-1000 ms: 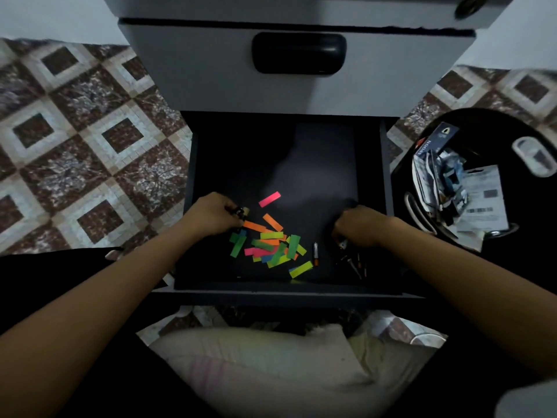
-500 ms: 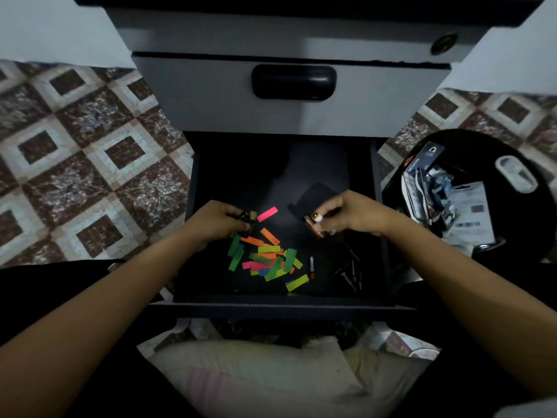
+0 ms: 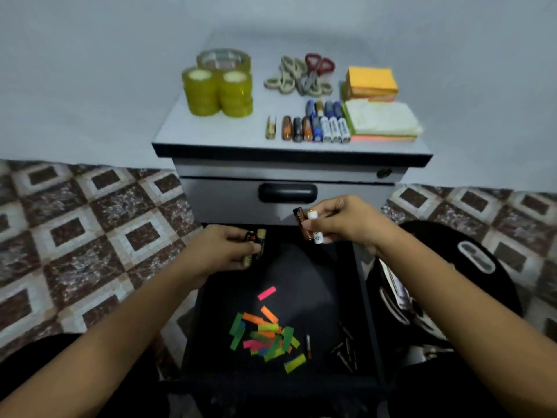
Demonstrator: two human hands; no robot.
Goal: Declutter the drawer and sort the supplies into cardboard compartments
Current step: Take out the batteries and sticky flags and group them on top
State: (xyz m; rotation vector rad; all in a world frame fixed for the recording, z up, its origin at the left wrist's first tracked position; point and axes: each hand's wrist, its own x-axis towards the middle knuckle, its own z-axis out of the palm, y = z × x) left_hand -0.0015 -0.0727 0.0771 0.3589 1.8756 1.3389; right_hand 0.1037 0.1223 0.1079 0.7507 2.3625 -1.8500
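Over the open black drawer: left hand fingers curled round small dark batteries; right hand pinching brown and white batteries. Advice: lay them parallel beside the battery row on the grey desk, one hand at a time.

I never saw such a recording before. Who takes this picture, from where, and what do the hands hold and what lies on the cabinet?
No machine here: a person wears a camera on the head, looking down at their two bare hands. The right hand pinches two batteries, one brown, one white. The left hand grips two small items, probably batteries too. Below them the open drawer holds coloured paper strips. On the cabinet top lie tape rolls, scissors, a row of batteries and note pads.
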